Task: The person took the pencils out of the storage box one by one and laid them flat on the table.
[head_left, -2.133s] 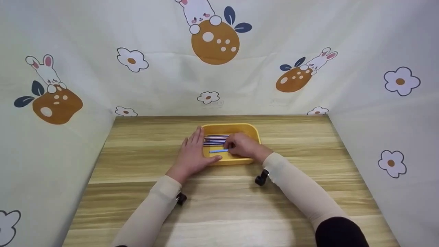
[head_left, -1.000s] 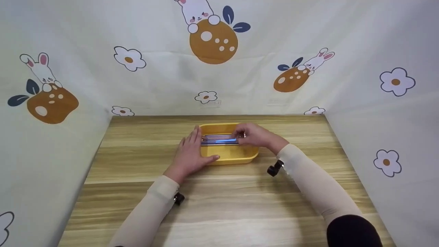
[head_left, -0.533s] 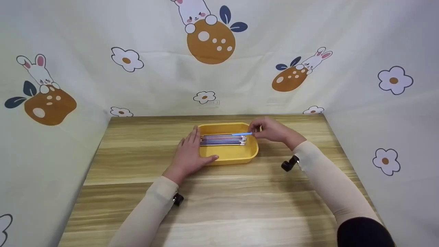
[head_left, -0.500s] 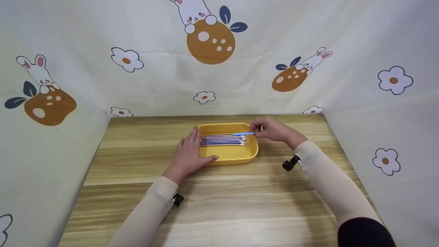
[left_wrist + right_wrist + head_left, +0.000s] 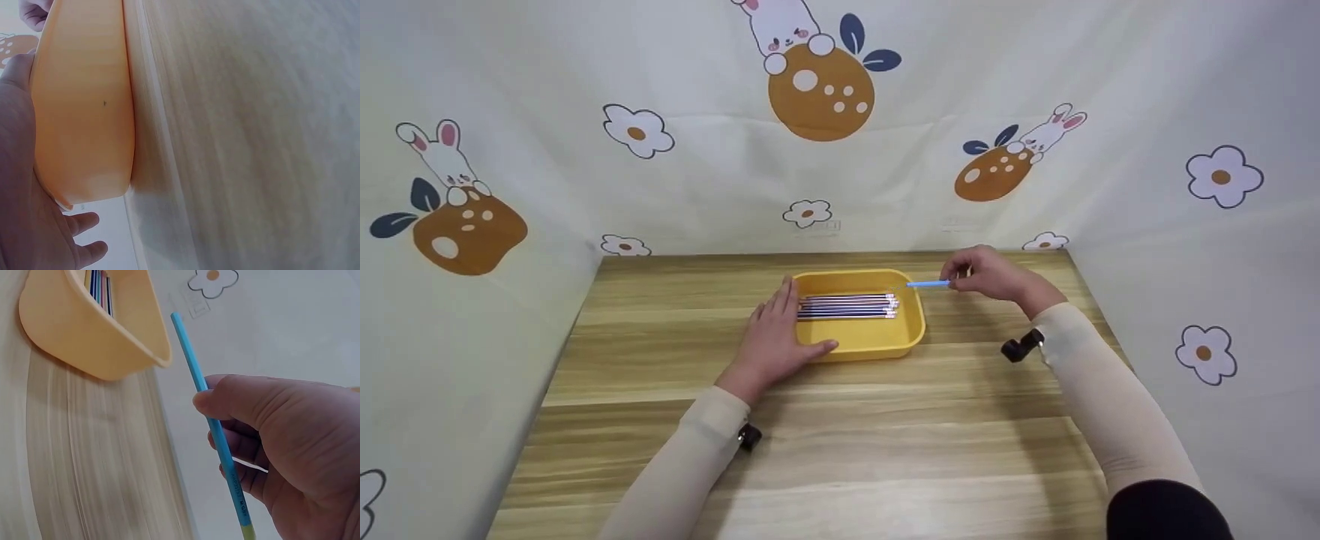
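A yellow plastic tray (image 5: 859, 333) stands at the back of the wooden table. Several striped pencils (image 5: 847, 307) lie side by side in it, their eraser ends to the right. My left hand (image 5: 771, 341) rests on the tray's left end, fingers straight along the side and thumb over the front rim. To the tray's right, my right hand (image 5: 994, 274) pinches a light blue pencil (image 5: 225, 455) between thumb and fingers. Its blunt blue end points left over the tray's right rim. The right wrist view shows printed lettering and a yellow-green band near its other end.
A wood-grain table (image 5: 840, 435) spreads out in front of the tray. Behind and at both sides hangs a pale curtain (image 5: 720, 180) printed with rabbits, oranges and flowers. Small black cameras (image 5: 1022, 346) sit on both wrists.
My right hand has lifted the light blue pencil from the tray floor and carried it right, past the row of striped pencils and over the right rim. The left hand stays on the tray.
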{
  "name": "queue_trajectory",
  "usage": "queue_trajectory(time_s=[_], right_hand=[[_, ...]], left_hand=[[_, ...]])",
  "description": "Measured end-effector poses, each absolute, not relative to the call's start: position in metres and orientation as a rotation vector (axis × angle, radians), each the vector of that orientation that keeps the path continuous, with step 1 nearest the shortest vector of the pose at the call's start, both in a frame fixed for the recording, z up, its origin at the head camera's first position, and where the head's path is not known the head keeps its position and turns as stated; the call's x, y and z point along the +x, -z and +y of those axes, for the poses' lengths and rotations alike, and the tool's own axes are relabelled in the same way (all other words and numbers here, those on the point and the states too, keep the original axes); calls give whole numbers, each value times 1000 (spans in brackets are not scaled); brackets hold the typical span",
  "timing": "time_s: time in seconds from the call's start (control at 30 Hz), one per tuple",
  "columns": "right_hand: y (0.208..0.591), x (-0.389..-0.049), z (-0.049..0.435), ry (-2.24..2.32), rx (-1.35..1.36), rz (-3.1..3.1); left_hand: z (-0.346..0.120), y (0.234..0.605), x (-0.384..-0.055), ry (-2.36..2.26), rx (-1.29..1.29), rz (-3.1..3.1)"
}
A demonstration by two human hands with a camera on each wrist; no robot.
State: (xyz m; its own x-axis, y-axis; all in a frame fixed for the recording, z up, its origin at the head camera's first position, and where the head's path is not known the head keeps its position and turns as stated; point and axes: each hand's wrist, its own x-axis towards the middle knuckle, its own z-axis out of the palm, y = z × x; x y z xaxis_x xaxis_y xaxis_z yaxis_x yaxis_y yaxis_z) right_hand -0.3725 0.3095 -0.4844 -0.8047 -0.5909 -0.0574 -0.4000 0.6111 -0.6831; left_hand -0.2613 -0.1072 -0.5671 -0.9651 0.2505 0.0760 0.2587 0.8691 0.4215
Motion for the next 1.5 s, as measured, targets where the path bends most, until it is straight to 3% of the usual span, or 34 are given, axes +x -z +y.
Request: queue_trajectory(time_s=[0.83, 1.5], right_hand=[[516, -399, 352, 961, -538, 2666], [553, -405, 352, 930, -505, 2682]], left_hand=[[-109, 569, -261, 706, -428, -3028], [-108, 567, -261, 716, -415, -3025]])
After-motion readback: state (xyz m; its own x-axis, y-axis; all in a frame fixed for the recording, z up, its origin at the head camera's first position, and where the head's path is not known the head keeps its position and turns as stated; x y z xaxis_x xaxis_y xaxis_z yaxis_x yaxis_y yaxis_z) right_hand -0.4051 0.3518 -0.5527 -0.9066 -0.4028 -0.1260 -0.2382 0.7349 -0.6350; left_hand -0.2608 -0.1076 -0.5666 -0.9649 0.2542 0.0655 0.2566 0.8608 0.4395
